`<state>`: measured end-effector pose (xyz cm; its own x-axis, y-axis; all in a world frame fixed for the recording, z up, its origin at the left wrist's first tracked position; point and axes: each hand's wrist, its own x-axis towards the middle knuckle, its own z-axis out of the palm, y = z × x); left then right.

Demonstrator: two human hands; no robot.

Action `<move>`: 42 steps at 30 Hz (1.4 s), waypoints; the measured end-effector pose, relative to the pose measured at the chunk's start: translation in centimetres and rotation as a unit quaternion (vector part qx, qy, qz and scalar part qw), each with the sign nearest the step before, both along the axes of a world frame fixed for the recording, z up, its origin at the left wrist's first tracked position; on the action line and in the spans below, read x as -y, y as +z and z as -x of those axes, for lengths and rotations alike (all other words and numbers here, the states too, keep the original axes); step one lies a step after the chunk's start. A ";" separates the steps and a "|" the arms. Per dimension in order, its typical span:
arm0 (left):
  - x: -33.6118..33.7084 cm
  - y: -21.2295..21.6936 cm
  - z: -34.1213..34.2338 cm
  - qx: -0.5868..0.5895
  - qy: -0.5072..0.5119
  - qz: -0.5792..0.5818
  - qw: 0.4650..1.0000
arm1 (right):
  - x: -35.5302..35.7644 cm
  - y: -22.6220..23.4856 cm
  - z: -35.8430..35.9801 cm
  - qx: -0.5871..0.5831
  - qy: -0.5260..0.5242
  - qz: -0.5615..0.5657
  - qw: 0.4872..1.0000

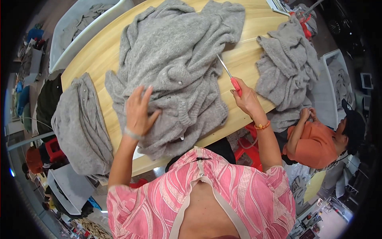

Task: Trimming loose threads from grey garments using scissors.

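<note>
One screen (366, 81) stands at the far right edge, beyond the white bin (332, 85): a small upright rectangle, pale grey face, dark frame. Its content is too small to tell. No packages, labels or signs are discernible.

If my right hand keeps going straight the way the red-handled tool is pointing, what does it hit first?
The tool in your right hand points up-left at the grey sweater spread on the table. Its tip already looks at the sweater's edge, so the sweater comes first, though depth is unclear.
</note>
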<state>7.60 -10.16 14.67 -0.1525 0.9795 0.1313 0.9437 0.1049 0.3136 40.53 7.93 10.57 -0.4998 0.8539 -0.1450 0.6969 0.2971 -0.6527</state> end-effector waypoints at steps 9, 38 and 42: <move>-1.9 -1.6 3.9 0.488 0.121 -0.012 0.864 | 1.2 0.5 -1.0 -0.049 0.038 -0.022 0.998; 2.6 -9.0 2.8 0.707 0.277 0.079 0.646 | -3.6 0.8 21.1 -0.063 0.115 -0.076 0.988; -1.3 -6.9 0.7 0.767 0.313 0.035 0.559 | -4.5 5.5 19.2 -0.134 0.115 -0.095 0.980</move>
<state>6.88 -8.81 7.75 -0.3496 0.6651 -0.6599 -0.6583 0.3267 0.6781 21.36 12.47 16.05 -0.6804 0.7134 0.1676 0.4088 0.5593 -0.7211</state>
